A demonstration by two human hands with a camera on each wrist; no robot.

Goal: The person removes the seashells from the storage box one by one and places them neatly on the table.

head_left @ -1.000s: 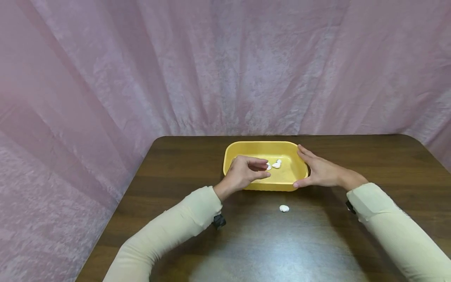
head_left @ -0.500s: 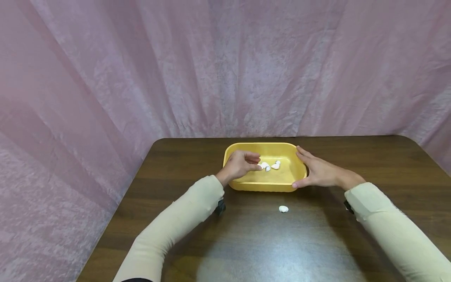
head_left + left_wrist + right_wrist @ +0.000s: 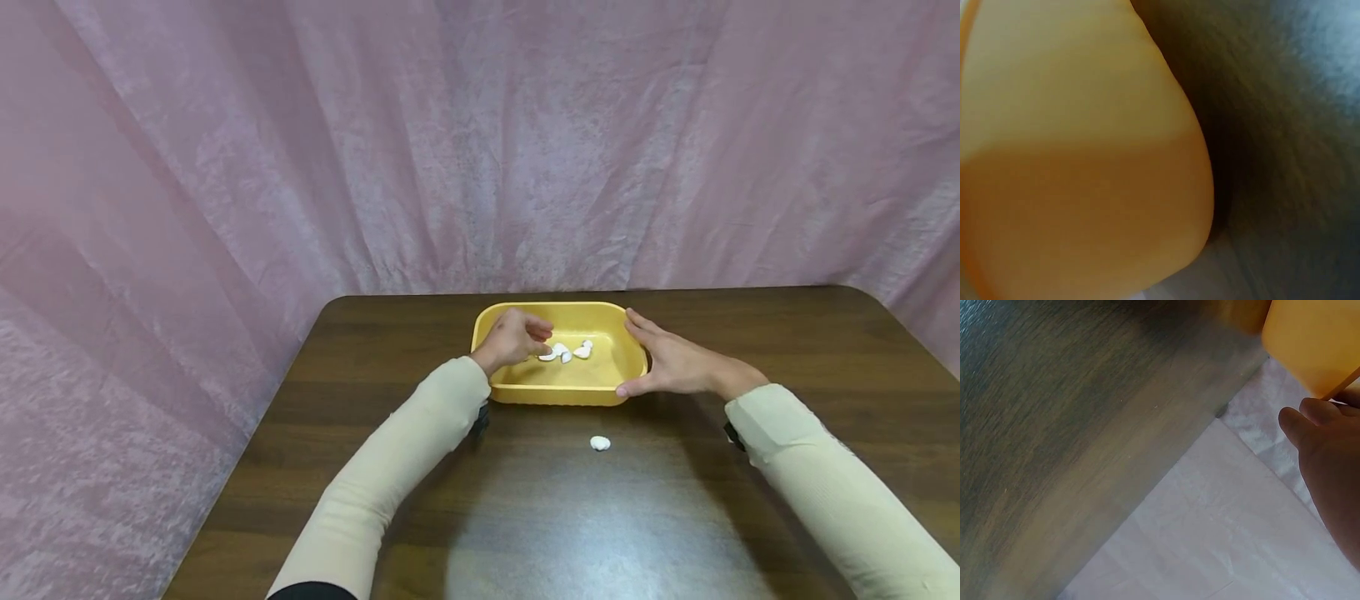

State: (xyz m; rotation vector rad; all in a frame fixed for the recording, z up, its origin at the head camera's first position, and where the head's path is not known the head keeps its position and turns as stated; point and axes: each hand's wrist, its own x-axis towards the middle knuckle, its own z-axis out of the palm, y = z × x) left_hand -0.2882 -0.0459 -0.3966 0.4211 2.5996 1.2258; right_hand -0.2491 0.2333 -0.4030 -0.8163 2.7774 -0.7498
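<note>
White pieces (image 3: 566, 356) are seemingly being arranged inside the yellow tray (image 3: 558, 396), gripped by the right hand (image 3: 671, 360); left hand (image 3: 513, 338) contents cannot be told. Gentle placement seems required next.

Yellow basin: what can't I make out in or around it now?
Head view: the left hand covers part of the basin, hiding anything behind it; whether it touches a white piece is unclear.
Head view: the pieces are too small to identify.
Left wrist view: what looks like the blurred basin blocks the left hand and pieces.
Right wrist view: the right hand and basin are cut off by the picture's edges.
</note>
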